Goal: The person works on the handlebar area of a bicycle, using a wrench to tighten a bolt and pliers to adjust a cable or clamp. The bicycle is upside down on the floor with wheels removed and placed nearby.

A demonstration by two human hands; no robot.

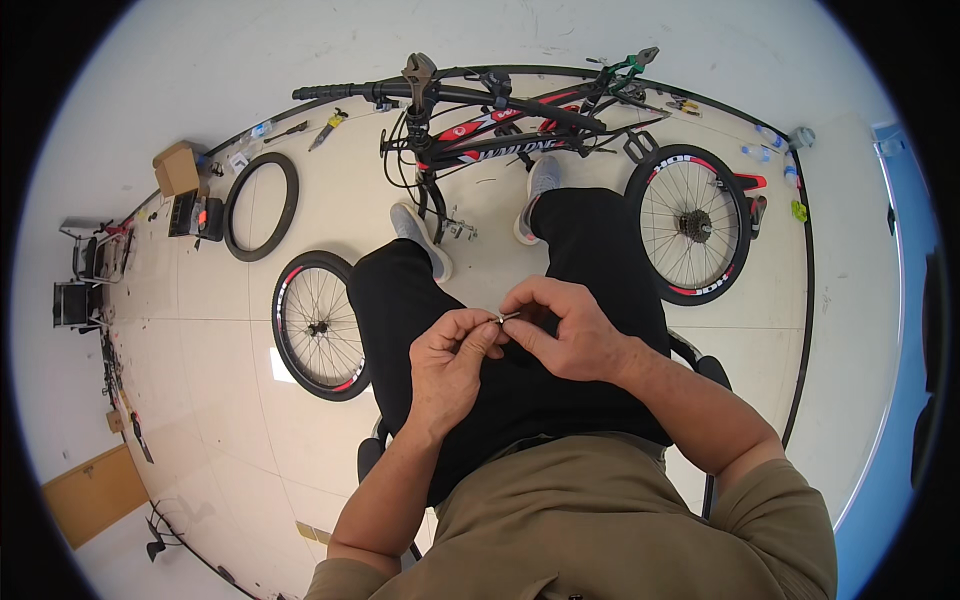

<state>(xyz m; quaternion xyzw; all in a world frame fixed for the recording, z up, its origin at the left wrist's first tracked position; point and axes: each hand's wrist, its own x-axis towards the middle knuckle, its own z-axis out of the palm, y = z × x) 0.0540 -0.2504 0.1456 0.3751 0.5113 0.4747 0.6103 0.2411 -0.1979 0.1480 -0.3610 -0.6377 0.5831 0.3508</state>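
lying nearly crosswise near the frame's centre, a small metal piece [509, 317] is pinched by the left hand [447, 362] and, opposite, the right hand [578, 335].

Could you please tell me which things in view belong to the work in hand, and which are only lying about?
Belonging, it seems:
- small metal piece, pinched between left hand and right hand; exact kind unclear
- probably bicycle frame, left wheel and right wheel

Lying about, apparently:
- cardboard box, far left
- plastic bottles, far right
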